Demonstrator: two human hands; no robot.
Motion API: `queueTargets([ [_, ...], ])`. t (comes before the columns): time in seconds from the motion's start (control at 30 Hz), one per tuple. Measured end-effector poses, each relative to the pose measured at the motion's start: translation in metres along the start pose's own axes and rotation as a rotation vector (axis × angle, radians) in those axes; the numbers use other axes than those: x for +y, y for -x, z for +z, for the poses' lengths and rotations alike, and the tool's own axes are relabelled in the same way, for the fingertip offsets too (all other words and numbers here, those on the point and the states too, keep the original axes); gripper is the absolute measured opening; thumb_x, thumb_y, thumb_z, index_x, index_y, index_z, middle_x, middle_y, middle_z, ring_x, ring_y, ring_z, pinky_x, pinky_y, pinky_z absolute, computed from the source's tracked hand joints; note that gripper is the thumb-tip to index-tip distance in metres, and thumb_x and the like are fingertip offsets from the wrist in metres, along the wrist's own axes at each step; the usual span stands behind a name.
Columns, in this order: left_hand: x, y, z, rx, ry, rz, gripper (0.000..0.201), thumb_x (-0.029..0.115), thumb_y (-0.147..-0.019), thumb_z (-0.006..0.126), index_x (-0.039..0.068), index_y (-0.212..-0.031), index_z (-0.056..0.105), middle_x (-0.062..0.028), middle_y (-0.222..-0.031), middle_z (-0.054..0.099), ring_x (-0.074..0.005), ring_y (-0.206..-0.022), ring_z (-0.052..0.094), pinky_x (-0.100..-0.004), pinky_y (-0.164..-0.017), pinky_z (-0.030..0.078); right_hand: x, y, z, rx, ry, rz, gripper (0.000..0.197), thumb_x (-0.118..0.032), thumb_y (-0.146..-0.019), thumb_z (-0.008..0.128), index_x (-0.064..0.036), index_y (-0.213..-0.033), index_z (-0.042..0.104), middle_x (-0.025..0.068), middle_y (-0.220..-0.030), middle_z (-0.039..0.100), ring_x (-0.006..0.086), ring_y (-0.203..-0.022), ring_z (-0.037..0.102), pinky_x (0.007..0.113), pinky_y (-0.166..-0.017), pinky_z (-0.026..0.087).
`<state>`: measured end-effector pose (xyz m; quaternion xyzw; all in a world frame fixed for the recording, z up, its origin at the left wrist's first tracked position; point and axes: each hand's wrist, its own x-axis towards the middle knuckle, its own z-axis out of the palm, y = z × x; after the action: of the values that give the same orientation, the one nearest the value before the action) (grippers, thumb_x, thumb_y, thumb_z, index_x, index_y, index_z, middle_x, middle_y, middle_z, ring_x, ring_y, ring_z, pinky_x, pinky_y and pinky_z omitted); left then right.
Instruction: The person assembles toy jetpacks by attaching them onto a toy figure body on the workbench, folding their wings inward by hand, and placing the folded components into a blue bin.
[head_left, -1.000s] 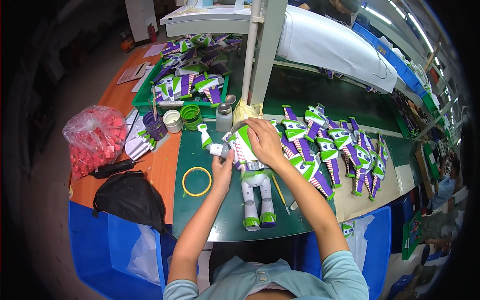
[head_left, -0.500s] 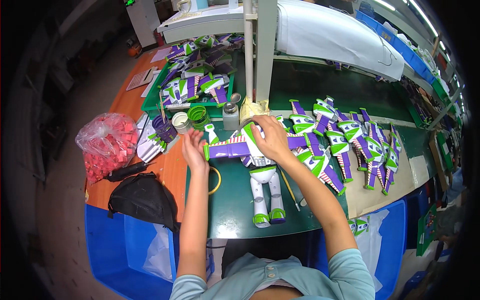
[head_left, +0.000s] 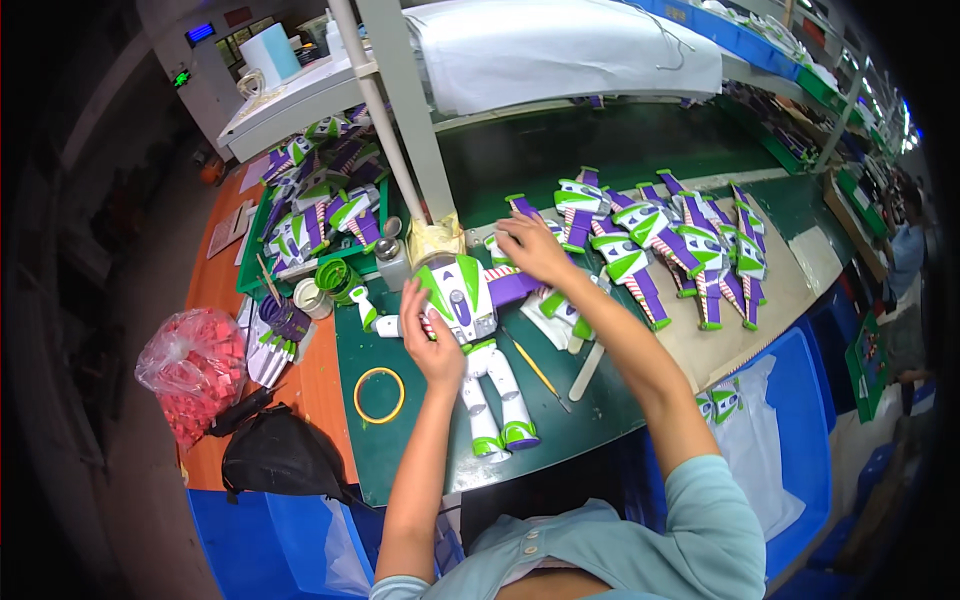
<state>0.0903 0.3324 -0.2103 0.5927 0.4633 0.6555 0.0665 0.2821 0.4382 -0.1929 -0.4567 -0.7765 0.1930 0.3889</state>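
Green tabletop (head_left: 420,470) at centre. Blue bin (head_left: 815,400), lower right, with white plastic (head_left: 765,455) and green-and-white parts (head_left: 727,402) inside. Green crate (head_left: 252,265) heaped with winged packs (head_left: 298,235). Toy figure (head_left: 455,300) chest-up on the tabletop. Clear bag (head_left: 190,370) of red pieces. Right hand (head_left: 535,250) now off the figure, near the spread purple wing (head_left: 515,287), half open, nothing visible inside; left hand (head_left: 432,340) brought in against the figure, cannot tell whether gripping. Brushes (head_left: 268,278) in a purple jar (head_left: 287,322). Lit blue sign (head_left: 200,33), unreadably small.
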Motion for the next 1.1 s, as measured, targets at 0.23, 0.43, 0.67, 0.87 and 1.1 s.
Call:
queueTargets([
  [0.23,-0.001,0.000,0.003,0.127,-0.062,-0.011,0.037,0.009,-0.086,0.044,-0.004,-0.121,0.041,-0.0231,-0.136,0.032,-0.0370,-0.127,0.030,-0.0443,-0.104,0.023,-0.068,0.060,0.078,0.500,-0.580,0.041,0.039,-0.020,-0.093,0.038,0.0016,-0.124,0.045,0.0164,-0.130,0.045,0.0279,-0.121,0.042,0.035,-0.102,0.029],
  [0.43,0.018,0.032,-0.022,-0.018,-0.062,-0.375,0.059,0.012,-0.077,0.061,-0.003,-0.128,0.034,-0.0220,-0.142,0.014,-0.0338,-0.131,0.018,-0.0416,-0.106,0.019,-0.100,0.096,0.075,0.356,-0.934,0.165,0.044,-0.022,-0.095,0.034,0.0008,-0.133,0.030,0.0180,-0.135,0.034,0.0272,-0.129,0.030,0.036,-0.105,0.021],
  [0.67,0.110,0.068,-0.028,-0.232,0.422,-0.373,0.078,0.005,-0.075,0.066,0.000,-0.136,0.017,-0.0177,-0.132,0.033,-0.0244,-0.120,0.037,-0.0353,-0.100,0.030,-0.126,0.151,-0.017,0.356,-0.496,-0.026,0.055,-0.009,-0.084,0.053,0.0003,-0.133,0.030,0.0184,-0.125,0.038,0.0280,-0.119,0.038,0.035,-0.102,0.027],
  [0.87,0.136,0.099,-0.013,-0.452,0.388,-0.343,0.081,0.003,-0.074,0.067,-0.001,-0.138,0.017,-0.0159,-0.129,0.038,-0.0230,-0.120,0.038,-0.0349,-0.101,0.028,-0.076,0.143,-0.070,0.489,-0.699,0.326,0.028,-0.013,-0.090,0.051,0.0012,-0.066,0.054,0.0014,-0.061,0.053,0.0079,-0.062,0.049,0.021,-0.061,0.038],
  [1.1,0.151,0.109,0.003,-0.513,0.482,-0.395,0.085,0.002,-0.073,0.067,0.001,-0.139,0.014,-0.0153,-0.132,0.034,-0.0229,-0.119,0.040,-0.0355,-0.100,0.032,-0.097,0.226,-0.119,0.461,-0.298,0.034,0.035,-0.009,-0.080,0.060,-0.0036,-0.113,0.049,0.0111,-0.108,0.050,0.0197,-0.095,0.053,0.031,-0.079,0.044],
])
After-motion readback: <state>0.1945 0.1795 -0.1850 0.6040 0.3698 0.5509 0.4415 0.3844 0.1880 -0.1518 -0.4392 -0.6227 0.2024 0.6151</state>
